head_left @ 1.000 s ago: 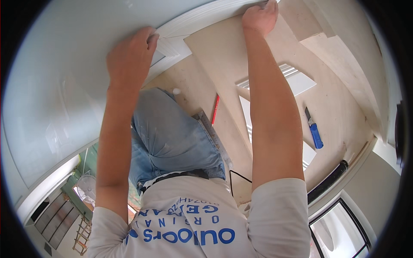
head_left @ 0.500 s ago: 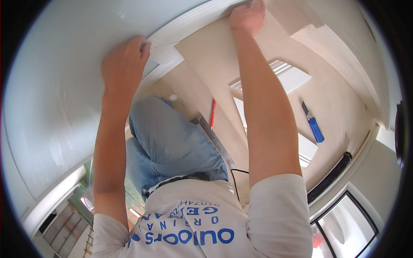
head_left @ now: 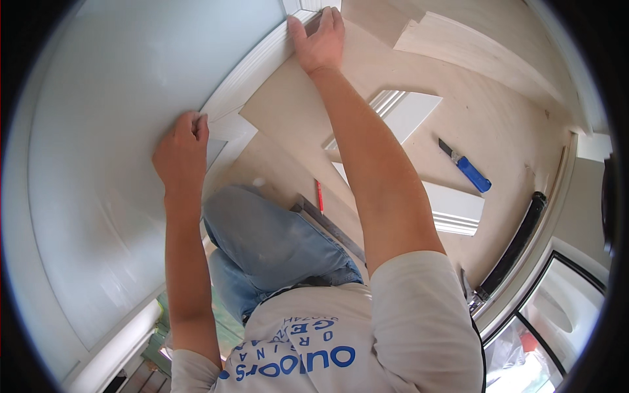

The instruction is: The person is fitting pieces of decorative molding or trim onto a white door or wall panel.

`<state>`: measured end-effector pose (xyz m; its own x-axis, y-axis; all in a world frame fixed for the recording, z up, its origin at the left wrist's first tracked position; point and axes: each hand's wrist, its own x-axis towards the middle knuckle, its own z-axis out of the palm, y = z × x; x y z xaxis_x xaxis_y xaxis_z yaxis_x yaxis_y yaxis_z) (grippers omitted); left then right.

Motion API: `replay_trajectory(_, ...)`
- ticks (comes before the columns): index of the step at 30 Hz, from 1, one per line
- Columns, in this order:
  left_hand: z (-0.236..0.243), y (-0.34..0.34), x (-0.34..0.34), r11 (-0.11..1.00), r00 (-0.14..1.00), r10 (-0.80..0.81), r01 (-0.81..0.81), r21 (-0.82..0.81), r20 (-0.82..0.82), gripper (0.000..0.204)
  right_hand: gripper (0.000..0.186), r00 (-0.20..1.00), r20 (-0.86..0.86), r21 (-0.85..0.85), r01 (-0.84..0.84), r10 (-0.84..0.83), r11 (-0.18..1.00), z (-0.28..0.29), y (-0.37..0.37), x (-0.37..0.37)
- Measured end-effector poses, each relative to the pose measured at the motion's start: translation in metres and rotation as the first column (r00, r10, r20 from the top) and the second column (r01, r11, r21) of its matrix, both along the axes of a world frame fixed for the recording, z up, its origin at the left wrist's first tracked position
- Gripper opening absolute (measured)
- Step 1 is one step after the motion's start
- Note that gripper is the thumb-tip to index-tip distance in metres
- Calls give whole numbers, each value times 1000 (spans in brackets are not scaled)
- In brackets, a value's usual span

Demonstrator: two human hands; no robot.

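My left hand [head_left: 181, 152] is closed at the edge of the large pale blue-grey panel [head_left: 111, 170], its curled fingers gripping the white profiled moulding [head_left: 229, 92] there. My right hand [head_left: 319, 46] holds the same moulding farther up, by a corner of the frame, with its fingers over the strip. Below my left hand a short white trim piece [head_left: 236, 143] meets the long strip at an angle, partly hidden.
Loose white moulding pieces [head_left: 419, 111], a blue utility knife [head_left: 472, 173] and a red pencil [head_left: 320, 196] lie on the beige board floor [head_left: 472, 85]. A grey metal bar [head_left: 337, 232], a long black tool [head_left: 511, 249] and a black-framed glazed opening [head_left: 557, 295] are also visible.
The view has shifted, and both hands now appear further down the picture, the right one also further left. My right hand's fingers look more extended over the moulding.
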<state>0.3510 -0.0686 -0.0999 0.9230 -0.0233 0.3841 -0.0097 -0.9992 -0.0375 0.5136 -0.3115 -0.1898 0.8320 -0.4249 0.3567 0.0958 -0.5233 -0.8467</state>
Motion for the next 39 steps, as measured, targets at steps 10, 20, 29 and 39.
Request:
replay_trajectory(10,-4,-21,8,997,996,-68,66,-34,-57,20,106,990,-110,79,-75,83,994,4,-6,-1)
replay_trajectory(20,-18,-64,55,831,889,-439,456,320,-127,41,104,990,-123,108,-54,67,993,7,-5,-3)
replay_trajectory(29,-34,-69,65,843,879,-471,474,254,-75,37,94,992,-112,104,-48,60,993,8,-6,-3)
replay_trajectory(39,-37,-74,67,878,890,-446,456,146,-96,38,87,997,-75,71,-28,34,997,3,-5,-1)
